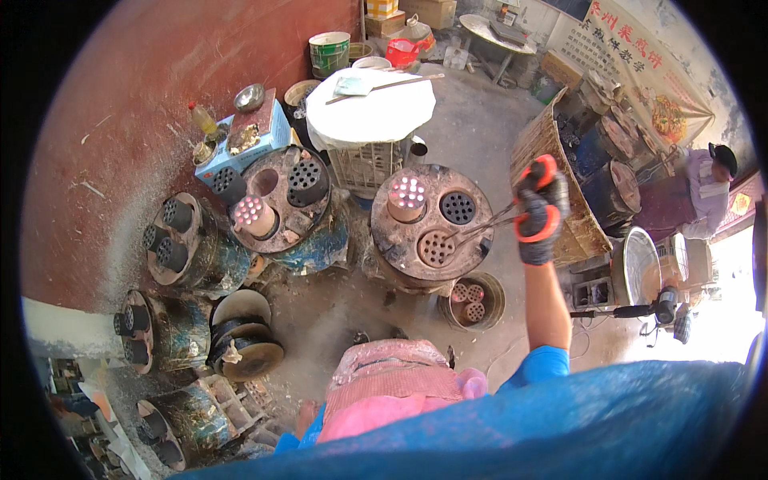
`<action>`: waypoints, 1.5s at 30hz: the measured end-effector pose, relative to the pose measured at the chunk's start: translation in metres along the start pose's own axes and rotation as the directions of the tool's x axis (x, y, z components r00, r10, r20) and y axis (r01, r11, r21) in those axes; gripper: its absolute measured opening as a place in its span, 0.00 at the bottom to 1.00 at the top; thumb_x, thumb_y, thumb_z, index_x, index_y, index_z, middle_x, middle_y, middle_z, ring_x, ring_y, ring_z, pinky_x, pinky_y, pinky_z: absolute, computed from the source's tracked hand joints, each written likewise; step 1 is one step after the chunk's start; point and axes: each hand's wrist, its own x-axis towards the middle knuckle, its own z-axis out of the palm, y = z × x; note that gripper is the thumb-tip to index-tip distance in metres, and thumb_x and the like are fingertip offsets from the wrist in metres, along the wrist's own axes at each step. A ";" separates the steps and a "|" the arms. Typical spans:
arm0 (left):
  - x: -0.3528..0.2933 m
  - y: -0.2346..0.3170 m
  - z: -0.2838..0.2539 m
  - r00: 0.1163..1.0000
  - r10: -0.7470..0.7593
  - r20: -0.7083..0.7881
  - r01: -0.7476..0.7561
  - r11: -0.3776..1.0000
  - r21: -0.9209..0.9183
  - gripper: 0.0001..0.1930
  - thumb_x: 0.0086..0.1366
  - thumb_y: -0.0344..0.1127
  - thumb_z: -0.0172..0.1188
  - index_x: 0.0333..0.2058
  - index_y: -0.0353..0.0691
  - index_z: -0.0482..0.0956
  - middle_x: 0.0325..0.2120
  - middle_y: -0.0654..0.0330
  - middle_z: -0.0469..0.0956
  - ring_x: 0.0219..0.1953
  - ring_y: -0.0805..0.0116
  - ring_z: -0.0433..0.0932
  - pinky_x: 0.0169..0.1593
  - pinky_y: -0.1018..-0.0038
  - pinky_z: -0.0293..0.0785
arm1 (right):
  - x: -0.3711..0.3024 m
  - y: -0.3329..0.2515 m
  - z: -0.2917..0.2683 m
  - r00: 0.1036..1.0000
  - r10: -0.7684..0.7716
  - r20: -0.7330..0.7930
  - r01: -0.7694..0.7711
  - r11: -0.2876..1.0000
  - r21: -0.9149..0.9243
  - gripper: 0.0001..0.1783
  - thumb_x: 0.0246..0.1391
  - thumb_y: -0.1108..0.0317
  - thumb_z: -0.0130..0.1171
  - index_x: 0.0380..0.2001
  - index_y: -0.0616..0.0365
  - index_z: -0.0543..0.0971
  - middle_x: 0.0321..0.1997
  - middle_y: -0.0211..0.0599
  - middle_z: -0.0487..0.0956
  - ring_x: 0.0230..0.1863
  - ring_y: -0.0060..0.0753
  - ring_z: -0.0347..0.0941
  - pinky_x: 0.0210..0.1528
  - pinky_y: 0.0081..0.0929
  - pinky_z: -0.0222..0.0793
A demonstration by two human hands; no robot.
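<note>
While our right hand (538, 210) is closed tight on the tongs (480, 226), they stretch left and down to the pale coal briquette (436, 247) in the round stove (472, 236). Our left hand is hidden.

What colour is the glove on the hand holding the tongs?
Black with orange-red patches, on the right hand; the head view shows it.

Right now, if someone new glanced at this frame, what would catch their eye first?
Probably the right hand in a black and orange glove, right of centre, gripping long metal tongs that reach into a round stove top. On that stove a glowing honeycomb coal briquette stands proud of its hole, with a second glowing briquette on the stove to the left. The left hand is out of view.
</note>
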 end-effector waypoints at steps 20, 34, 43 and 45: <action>0.004 0.041 0.022 0.999 -0.027 -0.021 0.027 0.999 0.019 0.16 0.62 0.42 0.46 0.42 0.37 0.66 0.30 0.44 0.75 0.27 0.52 0.77 0.27 0.56 0.76 | 0.050 -0.051 -0.016 0.975 -0.155 0.161 0.168 0.983 -0.071 0.12 0.47 0.74 0.46 0.37 0.59 0.72 0.28 0.32 0.70 0.27 0.24 0.64 0.29 0.21 0.61; 0.003 0.063 0.033 0.999 0.006 -0.044 -0.014 0.979 -0.201 0.16 0.62 0.45 0.46 0.38 0.38 0.69 0.26 0.49 0.75 0.25 0.54 0.77 0.26 0.60 0.76 | 0.077 -0.049 0.225 0.925 -0.156 0.346 -0.113 0.758 0.643 0.25 0.46 0.63 0.53 0.48 0.65 0.68 0.33 0.38 0.71 0.31 0.31 0.68 0.34 0.26 0.65; -0.043 -0.075 0.027 0.919 -0.371 -0.133 0.283 0.855 -0.434 0.16 0.63 0.43 0.44 0.42 0.35 0.68 0.35 0.50 0.74 0.32 0.55 0.77 0.35 0.58 0.76 | 0.032 -0.020 0.437 0.791 -0.224 0.569 -0.202 0.782 0.589 0.20 0.46 0.72 0.50 0.45 0.63 0.70 0.32 0.33 0.71 0.27 0.24 0.68 0.30 0.19 0.64; -0.051 -0.103 0.028 0.917 -0.381 -0.116 0.259 0.791 -0.554 0.14 0.62 0.40 0.47 0.42 0.40 0.68 0.33 0.50 0.75 0.31 0.56 0.78 0.33 0.60 0.76 | 0.028 -0.013 0.459 0.775 -0.269 0.572 0.010 0.910 0.415 0.18 0.47 0.72 0.51 0.43 0.62 0.70 0.31 0.31 0.71 0.26 0.22 0.67 0.29 0.18 0.64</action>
